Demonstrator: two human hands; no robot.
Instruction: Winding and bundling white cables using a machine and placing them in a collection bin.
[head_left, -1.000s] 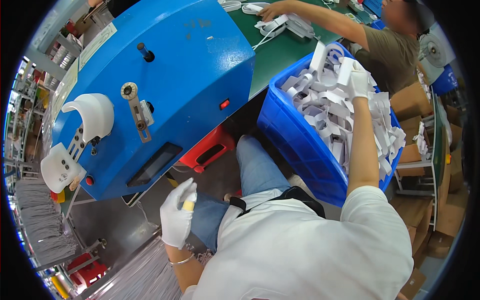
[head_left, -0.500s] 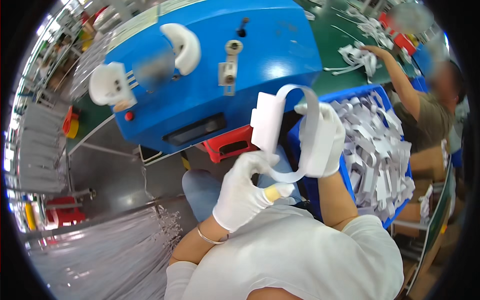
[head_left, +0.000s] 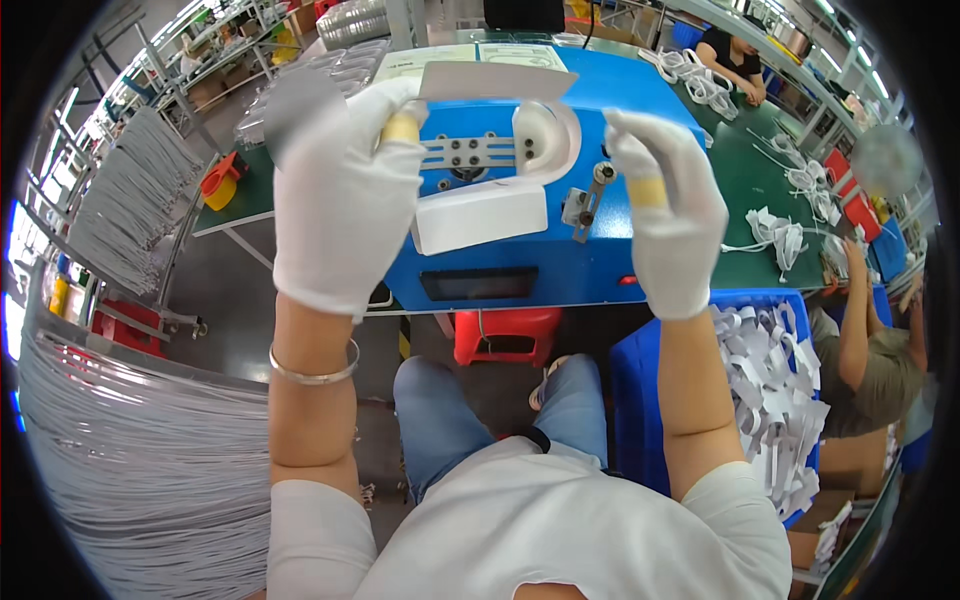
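Note:
My left hand (head_left: 340, 205), in a white glove with yellow tape on a finger, is closed on a white looped band piece. Its thin flat strip (head_left: 495, 82) reaches right from the fingers, and its white box-like block (head_left: 480, 217) shows lower down. Both are held over the front of a blue machine (head_left: 400, 270). Behind the piece are a metal slotted bracket (head_left: 470, 152) and a curved white pad (head_left: 555, 145) on the machine. My right hand (head_left: 675, 215), also gloved, is beside a small metal arm (head_left: 590, 200); its fingers are bent but apart, with nothing visible between them.
A blue bin (head_left: 640, 400) full of white band pieces stands at my right. Farther right, a person (head_left: 870, 350) sits by the green table (head_left: 745, 190), where white straps lie. A red stool (head_left: 505, 335) is under the machine. Bundled grey strands (head_left: 150, 450) fill the left.
Both hands have moved up and forward to the machine, and the view has tilted up. The white piece went along in my left hand; my right hand has let go of it.

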